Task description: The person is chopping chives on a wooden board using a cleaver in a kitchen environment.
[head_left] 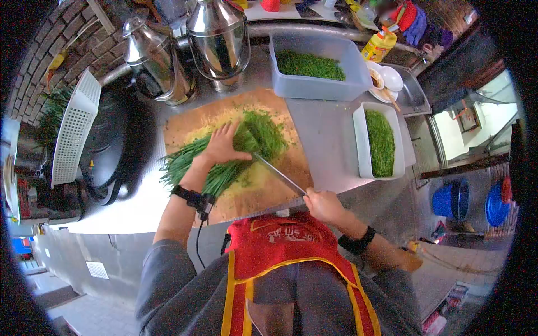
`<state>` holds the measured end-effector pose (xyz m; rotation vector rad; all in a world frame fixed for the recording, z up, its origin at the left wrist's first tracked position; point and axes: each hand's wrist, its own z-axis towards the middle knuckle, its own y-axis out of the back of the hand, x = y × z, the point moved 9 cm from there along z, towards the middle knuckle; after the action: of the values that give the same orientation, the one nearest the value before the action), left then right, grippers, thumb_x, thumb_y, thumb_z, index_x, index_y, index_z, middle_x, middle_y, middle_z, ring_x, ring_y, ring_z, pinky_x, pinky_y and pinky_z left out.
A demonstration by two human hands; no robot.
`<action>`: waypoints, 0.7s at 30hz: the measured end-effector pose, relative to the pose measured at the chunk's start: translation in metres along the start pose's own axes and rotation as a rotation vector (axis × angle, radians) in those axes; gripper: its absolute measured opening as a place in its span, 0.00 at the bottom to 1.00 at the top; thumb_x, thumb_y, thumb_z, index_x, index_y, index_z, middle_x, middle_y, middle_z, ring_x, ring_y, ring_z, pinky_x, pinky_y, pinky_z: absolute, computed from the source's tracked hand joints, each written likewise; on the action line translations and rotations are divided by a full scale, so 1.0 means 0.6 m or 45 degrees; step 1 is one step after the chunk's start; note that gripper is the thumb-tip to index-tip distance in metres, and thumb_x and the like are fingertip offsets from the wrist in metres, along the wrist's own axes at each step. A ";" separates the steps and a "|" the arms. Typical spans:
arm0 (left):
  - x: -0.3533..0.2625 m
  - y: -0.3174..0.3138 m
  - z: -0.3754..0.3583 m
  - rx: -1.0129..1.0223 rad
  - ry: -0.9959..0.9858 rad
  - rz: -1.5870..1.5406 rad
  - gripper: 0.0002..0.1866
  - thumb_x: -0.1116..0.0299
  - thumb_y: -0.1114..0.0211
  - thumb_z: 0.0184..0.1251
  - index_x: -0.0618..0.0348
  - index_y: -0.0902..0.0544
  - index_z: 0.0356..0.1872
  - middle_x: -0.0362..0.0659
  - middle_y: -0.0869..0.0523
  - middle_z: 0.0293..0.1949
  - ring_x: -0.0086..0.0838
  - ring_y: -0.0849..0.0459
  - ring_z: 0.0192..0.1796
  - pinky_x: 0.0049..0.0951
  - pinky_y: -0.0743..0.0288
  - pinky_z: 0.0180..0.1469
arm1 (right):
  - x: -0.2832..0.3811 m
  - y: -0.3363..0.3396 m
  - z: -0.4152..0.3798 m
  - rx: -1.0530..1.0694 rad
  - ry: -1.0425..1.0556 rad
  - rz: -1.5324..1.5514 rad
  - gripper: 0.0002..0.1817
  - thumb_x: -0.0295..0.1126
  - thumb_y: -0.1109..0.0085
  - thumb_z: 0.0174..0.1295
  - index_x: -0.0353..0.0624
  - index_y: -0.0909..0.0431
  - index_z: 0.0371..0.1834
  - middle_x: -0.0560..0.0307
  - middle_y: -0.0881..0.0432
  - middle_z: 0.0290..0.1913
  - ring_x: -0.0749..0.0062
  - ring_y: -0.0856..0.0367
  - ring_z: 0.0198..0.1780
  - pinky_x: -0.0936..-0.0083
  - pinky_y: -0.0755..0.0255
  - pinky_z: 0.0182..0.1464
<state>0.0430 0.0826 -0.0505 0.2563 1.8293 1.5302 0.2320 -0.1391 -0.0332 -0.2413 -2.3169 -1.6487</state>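
A thick bunch of green garlic chives (193,158) lies across the wooden cutting board (291,182). My left hand (223,144) holds the bunch down near its cut end, fingers over the top and thumb out toward the blade. My right hand (325,206) is closed around the handle of a knife (280,174). The knife's blade reaches up and left to the cut end, near my left thumb. Chopped chives (266,134) are heaped just beyond the blade, and small bits are scattered over the board.
Beyond the board stand a translucent tub (314,88) and, to the right, a white tub (364,143), both holding chopped greens. Two steel canisters (218,42) stand at the back left. White bowls (390,78) and a yellow bottle (379,46) are at the back right. A white basket (75,129) leans at left.
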 end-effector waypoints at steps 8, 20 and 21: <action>0.105 -0.025 0.070 -0.210 0.305 -0.267 0.25 0.52 0.60 0.71 0.59 0.28 0.56 0.54 0.24 0.54 0.46 0.28 0.59 0.40 0.35 0.60 | 0.016 0.002 0.026 -0.052 0.075 0.045 0.11 0.35 0.52 0.64 0.37 0.31 0.31 0.39 0.25 0.18 0.40 0.23 0.23 0.51 0.31 0.27; -0.016 -0.020 -0.046 -0.866 0.613 0.153 0.16 0.63 0.53 0.67 0.53 0.21 0.47 0.43 0.17 0.40 0.37 0.21 0.45 0.38 0.32 0.51 | 0.019 -0.007 0.037 0.027 0.057 0.157 0.12 0.34 0.53 0.64 0.34 0.31 0.31 0.36 0.24 0.20 0.38 0.23 0.26 0.50 0.30 0.28; -0.021 -0.021 -0.049 -0.888 0.602 0.174 0.15 0.63 0.53 0.67 0.53 0.21 0.48 0.43 0.17 0.41 0.37 0.21 0.45 0.38 0.33 0.52 | 0.014 -0.012 0.035 0.024 0.058 0.154 0.12 0.34 0.52 0.64 0.34 0.31 0.32 0.37 0.24 0.20 0.39 0.23 0.26 0.50 0.30 0.29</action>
<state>0.0372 0.0490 -0.0562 -0.3462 1.4917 2.3646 0.2192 -0.1219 -0.0436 -0.3296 -2.2367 -1.5574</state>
